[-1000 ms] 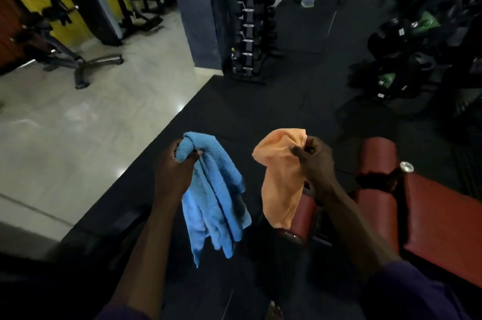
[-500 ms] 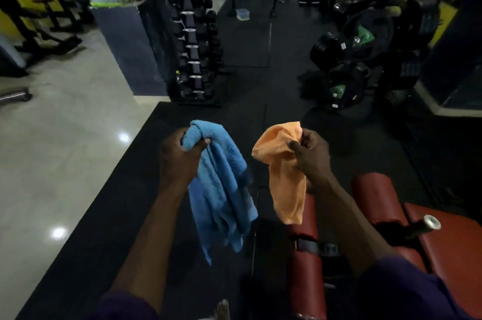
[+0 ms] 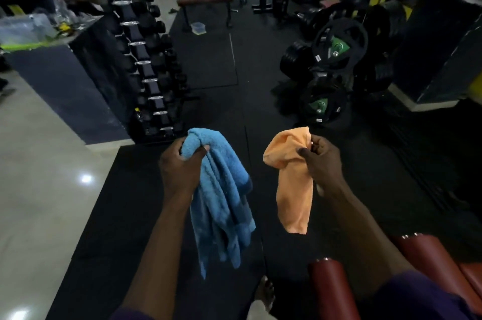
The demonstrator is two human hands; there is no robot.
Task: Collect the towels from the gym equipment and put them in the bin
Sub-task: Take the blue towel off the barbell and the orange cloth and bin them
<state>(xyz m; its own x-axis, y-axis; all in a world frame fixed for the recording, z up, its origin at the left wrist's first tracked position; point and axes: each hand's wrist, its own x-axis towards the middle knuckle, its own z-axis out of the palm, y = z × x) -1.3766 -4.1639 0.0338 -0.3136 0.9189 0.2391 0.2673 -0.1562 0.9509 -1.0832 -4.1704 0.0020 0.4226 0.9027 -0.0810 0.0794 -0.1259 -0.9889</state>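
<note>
at this moment you held two towels, so for these two the collecting part was, as i judge, done. your left hand (image 3: 180, 168) was clenched around the bunched top of the blue towel (image 3: 224, 199), which hung freely just in front of the dumbbell rack (image 3: 146, 67), on the side nearer to you. your right hand (image 3: 323, 160) pinched the orange towel (image 3: 292, 189) between thumb and curled fingers, to the right of the rack and further from it than the blue one. neither towel was in a bin. i could not see a bin for sure. a small clear container (image 3: 198, 27) stood on the floor beyond the far end of the rack, but i cannot tell if it was the bin. the carrying and dropping were not yet done, and whether more towels waited elsewhere was not visible.
</note>
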